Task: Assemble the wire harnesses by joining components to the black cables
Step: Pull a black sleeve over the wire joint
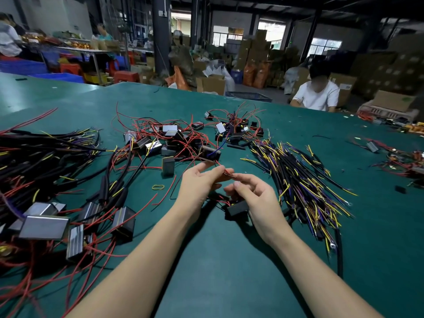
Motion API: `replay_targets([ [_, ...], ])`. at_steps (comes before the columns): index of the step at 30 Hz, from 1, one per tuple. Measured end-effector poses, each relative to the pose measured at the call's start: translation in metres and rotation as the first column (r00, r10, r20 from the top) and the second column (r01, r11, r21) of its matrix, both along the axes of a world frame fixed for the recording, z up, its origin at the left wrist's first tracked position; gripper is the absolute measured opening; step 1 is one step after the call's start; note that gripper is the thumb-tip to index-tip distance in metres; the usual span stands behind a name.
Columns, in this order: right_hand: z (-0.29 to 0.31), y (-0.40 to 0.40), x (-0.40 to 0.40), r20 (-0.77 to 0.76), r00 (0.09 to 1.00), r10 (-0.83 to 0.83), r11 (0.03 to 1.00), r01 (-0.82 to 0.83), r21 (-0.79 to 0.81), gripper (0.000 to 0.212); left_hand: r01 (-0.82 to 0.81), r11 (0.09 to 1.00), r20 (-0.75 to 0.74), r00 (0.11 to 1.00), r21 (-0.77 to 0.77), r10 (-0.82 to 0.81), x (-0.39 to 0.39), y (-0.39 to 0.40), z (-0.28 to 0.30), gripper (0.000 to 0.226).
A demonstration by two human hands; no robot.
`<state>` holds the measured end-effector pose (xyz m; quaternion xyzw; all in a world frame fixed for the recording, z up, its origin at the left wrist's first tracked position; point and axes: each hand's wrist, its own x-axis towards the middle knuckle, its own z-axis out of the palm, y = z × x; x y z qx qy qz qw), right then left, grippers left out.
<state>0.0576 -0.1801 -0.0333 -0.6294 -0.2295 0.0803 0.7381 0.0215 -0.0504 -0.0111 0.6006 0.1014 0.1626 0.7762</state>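
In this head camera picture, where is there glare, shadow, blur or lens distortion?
Head view: glare shines on the metal-faced modules at lower left; the forearms throw soft shadows on the green table; the left hand and right hand look sharp, the back of the hall looks soft; the wide lens bends the table's far edge; the bright windows are washed out.

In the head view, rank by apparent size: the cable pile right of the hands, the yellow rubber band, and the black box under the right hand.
1. Cable pile, largest by far.
2. Black box.
3. Rubber band, smallest.
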Motion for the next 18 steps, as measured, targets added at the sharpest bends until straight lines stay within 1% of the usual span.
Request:
replay_targets([
  [2,-0.001,0.000,0.001,-0.018,0.999,-0.033,0.999,0.034,0.022,0.015,-0.005,1.000,-0.014,1.000,0.002,0.005,0.000,0.002,-0.002,0.011],
  [4,-0.001,0.000,0.001,-0.045,0.999,-0.028,0.999,0.030,0.045,0.016,-0.023,1.000,-0.033,0.999,0.013,0.023,-0.001,0.003,-0.002,0.002],
  [6,0.000,0.000,0.001,-0.067,0.998,-0.016,0.998,0.020,0.060,0.016,-0.042,0.999,-0.056,0.998,0.005,0.042,0.000,0.003,0.000,0.010],
  [9,0.001,0.000,0.001,-0.067,0.998,-0.015,0.997,0.020,0.074,0.015,-0.035,0.999,-0.100,0.995,-0.032,0.032,-0.001,0.003,0.004,0.012],
  [14,0.004,-0.004,-0.001,-0.074,0.997,-0.017,0.997,0.022,0.069,0.014,0.051,0.985,-0.127,0.989,-0.162,-0.072,-0.007,0.003,0.010,0.019],
  [18,0.007,-0.006,-0.001,-0.158,0.987,0.000,0.990,0.023,0.139,0.015,0.077,0.957,-0.165,0.978,-0.281,-0.127,-0.010,0.003,0.014,0.021],
])
